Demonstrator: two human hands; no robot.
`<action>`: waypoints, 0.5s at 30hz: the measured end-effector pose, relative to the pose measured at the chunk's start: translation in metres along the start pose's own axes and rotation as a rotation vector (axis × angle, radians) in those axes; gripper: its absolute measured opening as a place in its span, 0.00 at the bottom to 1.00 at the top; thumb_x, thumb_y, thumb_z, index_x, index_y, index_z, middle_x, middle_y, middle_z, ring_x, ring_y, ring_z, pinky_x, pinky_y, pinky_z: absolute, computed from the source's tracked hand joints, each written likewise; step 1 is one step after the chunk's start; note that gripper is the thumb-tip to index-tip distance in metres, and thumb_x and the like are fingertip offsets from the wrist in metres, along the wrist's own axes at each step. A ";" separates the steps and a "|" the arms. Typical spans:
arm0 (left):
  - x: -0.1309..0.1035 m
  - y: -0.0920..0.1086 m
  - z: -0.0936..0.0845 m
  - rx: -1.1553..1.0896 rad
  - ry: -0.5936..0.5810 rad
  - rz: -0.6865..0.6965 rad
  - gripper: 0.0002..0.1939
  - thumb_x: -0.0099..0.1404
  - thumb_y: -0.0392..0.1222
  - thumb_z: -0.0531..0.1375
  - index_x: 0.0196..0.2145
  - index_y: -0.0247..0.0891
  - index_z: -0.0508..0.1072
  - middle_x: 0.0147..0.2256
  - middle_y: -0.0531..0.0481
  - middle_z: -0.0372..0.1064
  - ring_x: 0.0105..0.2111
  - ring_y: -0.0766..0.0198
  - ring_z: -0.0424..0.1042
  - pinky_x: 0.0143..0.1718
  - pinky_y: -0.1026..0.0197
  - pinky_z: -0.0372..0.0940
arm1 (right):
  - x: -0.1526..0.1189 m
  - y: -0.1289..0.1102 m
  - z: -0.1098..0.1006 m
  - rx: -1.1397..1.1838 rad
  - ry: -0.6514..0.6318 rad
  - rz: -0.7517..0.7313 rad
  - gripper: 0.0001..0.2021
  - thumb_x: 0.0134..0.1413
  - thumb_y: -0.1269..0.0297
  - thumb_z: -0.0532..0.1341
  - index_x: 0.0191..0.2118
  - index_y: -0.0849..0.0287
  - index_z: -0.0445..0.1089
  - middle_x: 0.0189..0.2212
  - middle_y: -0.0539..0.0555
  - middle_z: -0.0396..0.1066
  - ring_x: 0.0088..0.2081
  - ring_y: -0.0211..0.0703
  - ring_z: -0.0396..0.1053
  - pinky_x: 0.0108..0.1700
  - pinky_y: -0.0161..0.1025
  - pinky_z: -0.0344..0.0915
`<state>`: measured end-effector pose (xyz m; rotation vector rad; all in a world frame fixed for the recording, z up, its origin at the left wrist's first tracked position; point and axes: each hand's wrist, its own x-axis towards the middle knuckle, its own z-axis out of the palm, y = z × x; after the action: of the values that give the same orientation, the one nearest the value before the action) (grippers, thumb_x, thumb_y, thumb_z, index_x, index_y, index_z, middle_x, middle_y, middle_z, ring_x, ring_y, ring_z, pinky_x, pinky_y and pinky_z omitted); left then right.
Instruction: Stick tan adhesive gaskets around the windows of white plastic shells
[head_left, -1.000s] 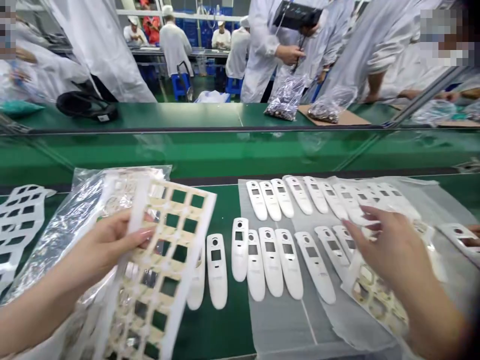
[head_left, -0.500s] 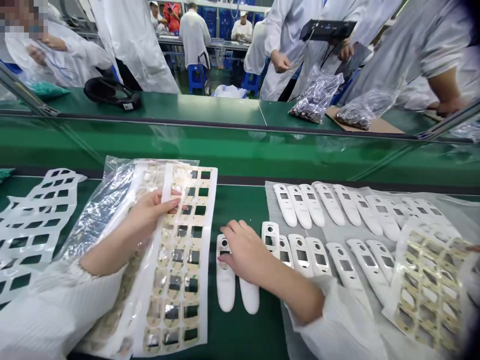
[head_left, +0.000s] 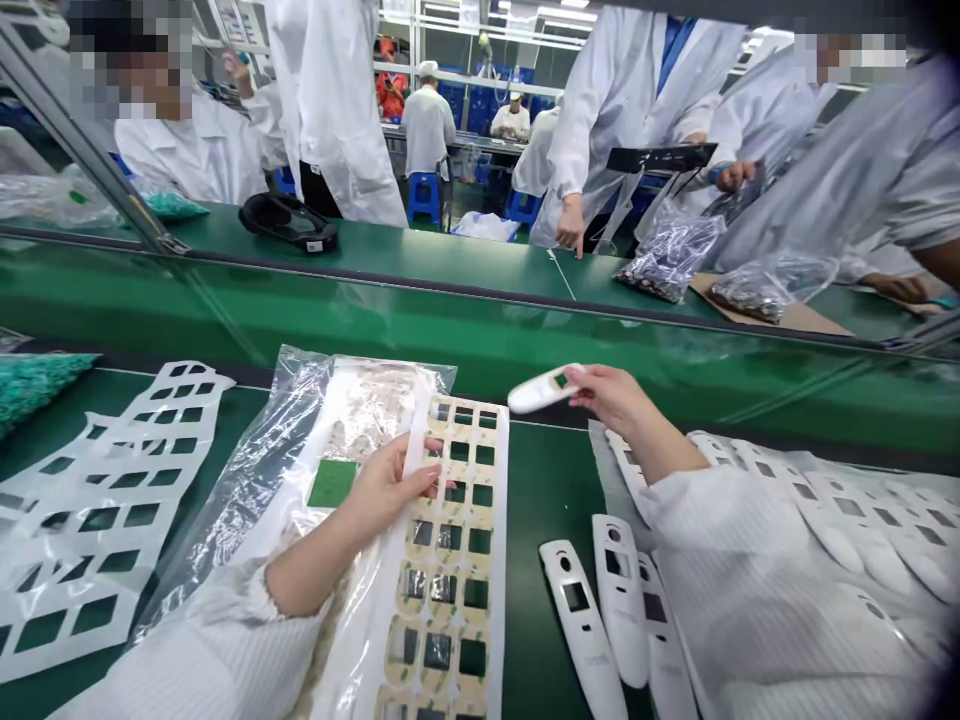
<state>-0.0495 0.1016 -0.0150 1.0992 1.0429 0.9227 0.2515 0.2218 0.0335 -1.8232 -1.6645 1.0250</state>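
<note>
My left hand [head_left: 394,485] pinches the edge of a white-backed sheet of tan adhesive frames [head_left: 420,570], fingers on one side and thumb on top. Beneath and to its left lies a clear plastic bag [head_left: 247,480] with more sheets. A green square [head_left: 332,484] shows beside that wrist. Raised above the bench, my right hand [head_left: 611,400] grips one end of a white plastic casing [head_left: 536,392] with a small window, tilted sideways. Below it, a similar white casing [head_left: 581,625] lies on the green surface, with others next to it.
Rows of white casings [head_left: 847,500] lie on a pale sheet at right, partly behind my sleeve. A cut-out white sheet [head_left: 112,510] is at left. Across the low green barrier [head_left: 360,310] are a black visor-like item [head_left: 289,222], bagged parts [head_left: 671,255] and several people in white coats.
My right hand has risen from the casings on the bench and now holds one up. My left hand stays on the adhesive sheet. The whole view has shifted, so things appear lower and further right.
</note>
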 end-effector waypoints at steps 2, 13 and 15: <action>-0.001 0.001 0.001 0.021 -0.027 0.009 0.20 0.61 0.47 0.65 0.47 0.36 0.66 0.27 0.53 0.71 0.26 0.66 0.71 0.32 0.63 0.66 | 0.002 -0.005 0.000 0.059 0.173 -0.028 0.18 0.61 0.57 0.60 0.54 0.60 0.65 0.51 0.58 0.68 0.48 0.46 0.70 0.48 0.49 0.70; -0.038 0.022 0.020 0.153 -0.278 0.141 0.13 0.66 0.46 0.60 0.44 0.35 0.71 0.31 0.50 0.72 0.29 0.65 0.71 0.29 0.65 0.66 | -0.156 -0.015 0.079 0.282 0.265 -0.364 0.15 0.51 0.56 0.66 0.44 0.51 0.72 0.32 0.50 0.76 0.34 0.42 0.74 0.41 0.42 0.72; -0.043 0.034 0.026 0.197 -0.321 0.157 0.13 0.64 0.44 0.63 0.45 0.37 0.73 0.33 0.49 0.73 0.30 0.65 0.71 0.31 0.65 0.66 | -0.168 -0.012 0.077 0.348 0.185 -0.346 0.09 0.55 0.57 0.63 0.41 0.52 0.73 0.24 0.46 0.72 0.24 0.37 0.70 0.29 0.37 0.70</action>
<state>-0.0386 0.0618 0.0295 1.4572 0.8010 0.7449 0.1863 0.0490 0.0317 -1.3099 -1.5105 0.8969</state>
